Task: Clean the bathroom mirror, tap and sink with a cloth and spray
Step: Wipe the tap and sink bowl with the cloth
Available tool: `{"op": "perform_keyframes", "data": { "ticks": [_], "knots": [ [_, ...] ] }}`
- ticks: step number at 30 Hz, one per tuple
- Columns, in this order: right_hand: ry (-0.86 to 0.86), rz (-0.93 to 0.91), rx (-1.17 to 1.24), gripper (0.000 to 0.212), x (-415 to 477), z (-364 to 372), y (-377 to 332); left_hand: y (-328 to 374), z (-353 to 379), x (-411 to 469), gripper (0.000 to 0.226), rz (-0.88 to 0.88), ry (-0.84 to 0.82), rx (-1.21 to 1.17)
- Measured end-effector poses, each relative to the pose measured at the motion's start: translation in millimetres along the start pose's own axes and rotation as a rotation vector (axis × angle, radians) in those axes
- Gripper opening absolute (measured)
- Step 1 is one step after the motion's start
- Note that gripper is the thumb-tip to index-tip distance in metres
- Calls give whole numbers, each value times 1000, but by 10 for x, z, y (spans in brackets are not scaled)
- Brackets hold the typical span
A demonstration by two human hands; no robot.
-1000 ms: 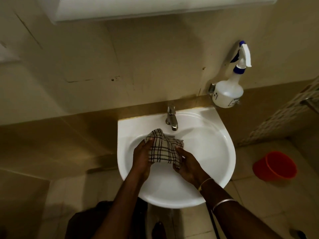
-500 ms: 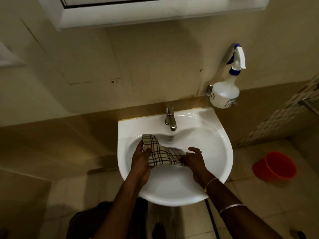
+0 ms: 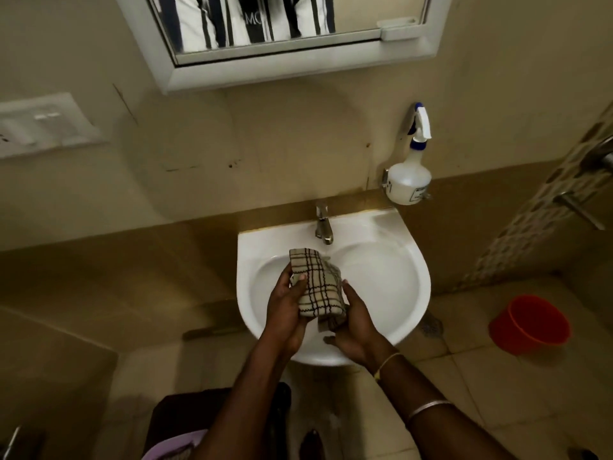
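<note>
A beige checked cloth is bunched up above the bowl of the white sink. My left hand grips its left side with the thumb on top. My right hand holds its lower right end from beneath. The chrome tap stands at the back of the sink, just beyond the cloth. A white spray bottle with a blue and white trigger hangs on the wall to the right of the tap. The white-framed mirror is on the wall above.
A red bucket stands on the tiled floor to the right. A white switch plate is on the wall at left. Metal shower fittings stick out at the right edge. A purple item shows at the bottom.
The cloth was spread in the bowl between both hands; now it is gathered up and held higher. The view has tilted up, bringing the mirror in.
</note>
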State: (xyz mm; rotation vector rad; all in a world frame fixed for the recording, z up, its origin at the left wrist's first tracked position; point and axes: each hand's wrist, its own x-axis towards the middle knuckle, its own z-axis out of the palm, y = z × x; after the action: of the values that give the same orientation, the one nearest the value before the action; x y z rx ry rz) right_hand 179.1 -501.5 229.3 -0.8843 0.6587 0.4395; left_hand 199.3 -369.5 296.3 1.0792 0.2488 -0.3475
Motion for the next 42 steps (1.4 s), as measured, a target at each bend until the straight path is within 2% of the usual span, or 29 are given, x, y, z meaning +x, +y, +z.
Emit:
{"op": "perform_keyframes", "data": {
  "ticks": [4,6,10,14,18,20,23,26,32,37,42],
  "knots": [
    [-265,37,253,86,-431,39,-54,48,117,-290,38,-2,9,-21],
    [-345,1,318,87,-632,61,-65,79,147,-423,37,5,19,-13],
    [-372,-69,335,79,-969,129,-100,171,170,-689,34,16,60,104],
    [-417,-74,280,80,-1270,199,-105,303,200,-959,30,96,69,316],
    [-363,-113,125,67,-1480,295,-87,469,217,-1182,31,208,73,484],
    [-324,-131,127,53,-1550,376,-65,543,170,-1249,36,230,74,492],
    [-290,-157,128,44,-1607,503,13,637,73,-1359,42,206,92,428],
    [-261,-184,109,50,-1607,596,80,685,-59,-1427,44,184,129,403],
    [-290,-159,101,38,-1520,889,275,753,-510,-1516,43,181,191,384],
    [-284,-139,37,38,-1424,1299,564,844,-1151,-1561,36,-16,147,160],
    [-246,-122,-129,34,-1230,1716,1029,850,-1859,-1596,39,-30,185,123]
  ]
}}
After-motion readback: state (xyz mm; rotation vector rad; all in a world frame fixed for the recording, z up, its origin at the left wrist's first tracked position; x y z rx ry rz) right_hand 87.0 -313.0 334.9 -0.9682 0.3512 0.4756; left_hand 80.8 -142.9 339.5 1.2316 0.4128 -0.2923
